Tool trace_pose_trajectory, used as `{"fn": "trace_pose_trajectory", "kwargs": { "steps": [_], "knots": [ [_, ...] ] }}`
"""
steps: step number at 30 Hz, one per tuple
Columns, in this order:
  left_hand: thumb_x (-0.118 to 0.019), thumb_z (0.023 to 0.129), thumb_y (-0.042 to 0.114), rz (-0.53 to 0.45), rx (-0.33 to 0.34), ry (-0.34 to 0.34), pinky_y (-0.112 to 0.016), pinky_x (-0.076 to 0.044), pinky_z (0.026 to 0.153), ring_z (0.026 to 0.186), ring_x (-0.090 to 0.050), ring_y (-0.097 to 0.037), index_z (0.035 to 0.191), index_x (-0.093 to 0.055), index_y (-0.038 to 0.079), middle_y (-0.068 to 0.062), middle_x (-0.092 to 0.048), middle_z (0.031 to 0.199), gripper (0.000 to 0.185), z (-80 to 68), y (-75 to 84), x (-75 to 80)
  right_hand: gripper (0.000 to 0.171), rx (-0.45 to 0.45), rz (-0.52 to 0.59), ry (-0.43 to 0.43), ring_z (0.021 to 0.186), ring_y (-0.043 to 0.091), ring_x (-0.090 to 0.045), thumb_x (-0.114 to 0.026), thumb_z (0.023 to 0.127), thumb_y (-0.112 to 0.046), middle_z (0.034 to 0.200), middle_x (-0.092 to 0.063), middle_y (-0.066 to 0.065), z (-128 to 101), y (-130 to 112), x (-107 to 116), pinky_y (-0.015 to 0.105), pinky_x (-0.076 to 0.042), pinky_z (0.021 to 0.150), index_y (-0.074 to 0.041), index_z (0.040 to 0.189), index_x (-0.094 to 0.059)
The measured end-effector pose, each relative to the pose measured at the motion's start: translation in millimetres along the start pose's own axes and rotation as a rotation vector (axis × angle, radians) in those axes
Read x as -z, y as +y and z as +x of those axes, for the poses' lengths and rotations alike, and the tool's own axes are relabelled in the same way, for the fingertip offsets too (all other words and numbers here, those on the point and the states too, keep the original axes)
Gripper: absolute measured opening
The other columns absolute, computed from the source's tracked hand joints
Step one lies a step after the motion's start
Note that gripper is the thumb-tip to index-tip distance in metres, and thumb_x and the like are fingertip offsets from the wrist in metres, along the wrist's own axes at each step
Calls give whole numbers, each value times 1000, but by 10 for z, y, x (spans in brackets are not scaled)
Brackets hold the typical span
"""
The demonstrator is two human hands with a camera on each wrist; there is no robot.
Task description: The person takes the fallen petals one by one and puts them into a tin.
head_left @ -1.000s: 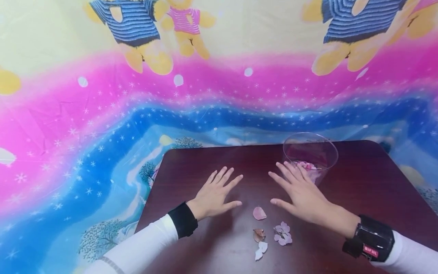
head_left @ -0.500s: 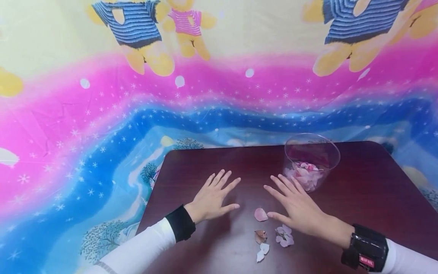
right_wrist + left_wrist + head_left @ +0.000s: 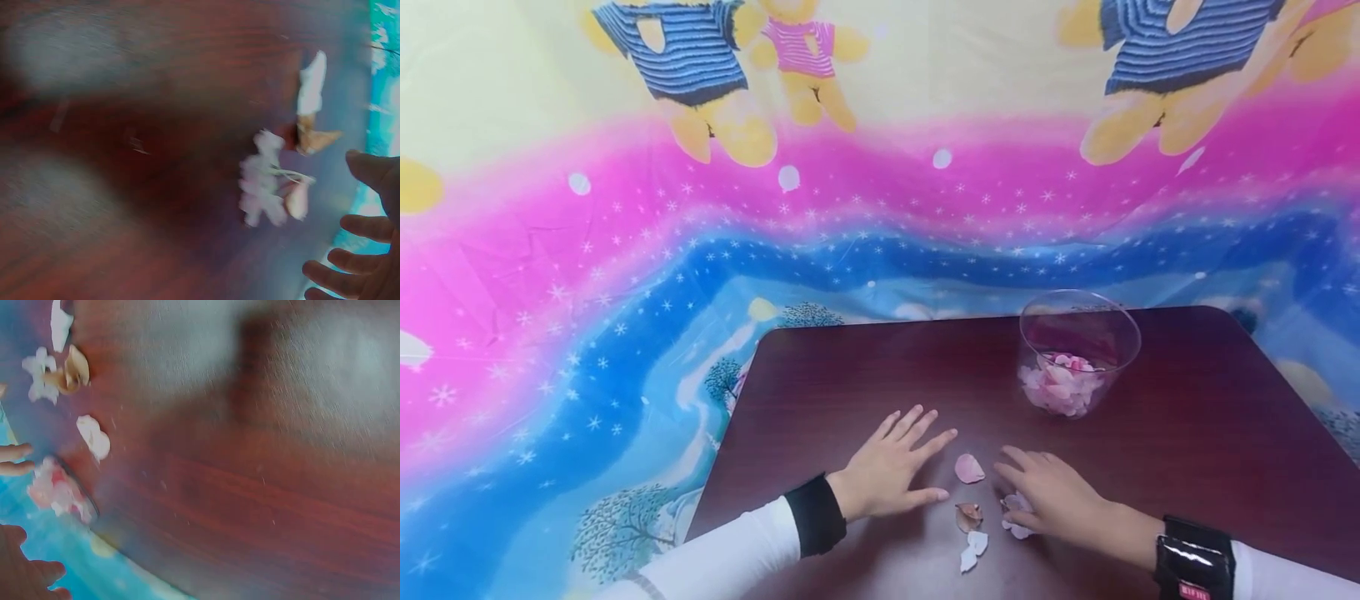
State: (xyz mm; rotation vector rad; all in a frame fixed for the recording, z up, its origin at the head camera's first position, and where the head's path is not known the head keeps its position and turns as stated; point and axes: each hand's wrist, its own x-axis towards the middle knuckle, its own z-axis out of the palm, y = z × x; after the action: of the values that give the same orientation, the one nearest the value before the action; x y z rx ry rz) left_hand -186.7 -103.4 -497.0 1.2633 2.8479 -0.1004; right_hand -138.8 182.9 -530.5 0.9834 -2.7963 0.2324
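Observation:
My left hand (image 3: 895, 467), fingers spread, hovers palm down over the table, left of a row of loose petals. In this row lie a pink petal (image 3: 969, 468), a curled brown petal (image 3: 968, 517) and a white piece with two lobes (image 3: 974, 551). My right hand (image 3: 1063, 500) is over a pale lilac flower (image 3: 262, 181), partly hiding it in the head view. Thumb and fingers stand apart there, with no object between them in the right wrist view. The left wrist view has the lilac flower (image 3: 40, 375) beside the brown petal (image 3: 72, 372).
A clear round container (image 3: 1078, 291) stands toward the back right of the dark red-brown table (image 3: 850, 358), with pink and white petals (image 3: 1063, 387) in its bottom. Behind the table hangs a colourful printed cloth (image 3: 880, 183).
My right hand has come back from in front of the container, down to the lilac flower. My left hand has shifted nearer to me and slightly right. The petals lie where they were.

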Motion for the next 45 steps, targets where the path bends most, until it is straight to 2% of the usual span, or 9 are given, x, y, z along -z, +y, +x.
{"fn": "trace_pose_trajectory", "kwargs": {
  "steps": [4, 8, 13, 15, 18, 28, 35, 38, 45],
  "knots": [
    [-36, 96, 76, 30, -34, -11, -47, -26, 126, 159, -20, -24, 162, -18, 36, -4, -25, 169, 79, 8, 106, -72, 53, -16, 28, -62, 96, 29, -69, -90, 70, -34, 119, -67, 12, -74, -12, -101, 49, -56, 82, -14, 115, -70],
    [-34, 95, 77, 53, -85, -10, -48, -28, 125, 157, -24, -24, 162, -23, 34, -5, -28, 168, 80, 17, 214, -149, 47, -17, 44, -98, 89, 21, -68, -91, 67, -30, 103, -67, 1, -119, -6, -188, 44, -55, 76, -16, 107, -71],
    [-36, 94, 78, 38, -120, -22, -47, -30, 124, 157, -25, -23, 161, -25, 35, -2, -31, 167, 80, 20, 313, -202, 26, 46, 16, -36, 69, 8, -60, -85, 66, -11, 75, -58, -11, -133, 15, -298, 33, -46, 59, -21, 80, -66],
    [-37, 94, 77, 29, -128, -23, -48, -30, 124, 157, -26, -23, 161, -25, 36, -2, -32, 167, 79, 22, 327, -206, 27, 67, -23, -5, 63, 7, -57, -80, 65, -6, 68, -54, -12, -141, 23, -357, 31, -43, 55, -23, 69, -59],
    [-38, 94, 76, 16, -129, -29, -48, -31, 124, 157, -25, -23, 160, -25, 37, -2, -33, 167, 78, 25, 335, -199, 30, 80, -78, 15, 58, 7, -55, -78, 69, -6, 64, -50, -11, -155, 27, -429, 30, -42, 52, -23, 62, -53],
    [-35, 95, 77, 22, -102, -51, -46, -31, 124, 157, -24, -22, 161, -24, 36, -1, -31, 167, 78, 5, 324, -197, 25, 77, -79, -15, 58, 8, -57, -76, 72, -11, 66, -54, -11, -160, 11, -474, 28, -41, 53, -24, 64, -56],
    [-34, 95, 78, 24, -95, -61, -47, -32, 123, 157, -25, -23, 161, -24, 36, -1, -32, 167, 79, -7, 336, -211, 32, 98, -30, 26, 54, 0, -44, -75, 70, -2, 62, -47, -13, -164, 34, -492, 26, -35, 50, -24, 61, -53],
    [-34, 95, 78, 17, -95, -60, -47, -32, 123, 157, -25, -23, 161, -24, 35, -3, -31, 167, 80, 1, 320, -200, 32, 100, -11, 25, 55, -1, -43, -74, 70, -2, 62, -46, -14, -139, 52, -462, 25, -35, 49, -25, 61, -55],
    [-37, 96, 74, 7, -28, -3, -49, -29, 124, 158, -21, -25, 162, -18, 36, -4, -27, 169, 78, 75, 135, 4, 29, 56, -6, 80, 55, 6, -50, -82, 74, -10, 63, -49, -10, 54, 121, -229, 28, -40, 51, -20, 63, -57]
  ]
}}
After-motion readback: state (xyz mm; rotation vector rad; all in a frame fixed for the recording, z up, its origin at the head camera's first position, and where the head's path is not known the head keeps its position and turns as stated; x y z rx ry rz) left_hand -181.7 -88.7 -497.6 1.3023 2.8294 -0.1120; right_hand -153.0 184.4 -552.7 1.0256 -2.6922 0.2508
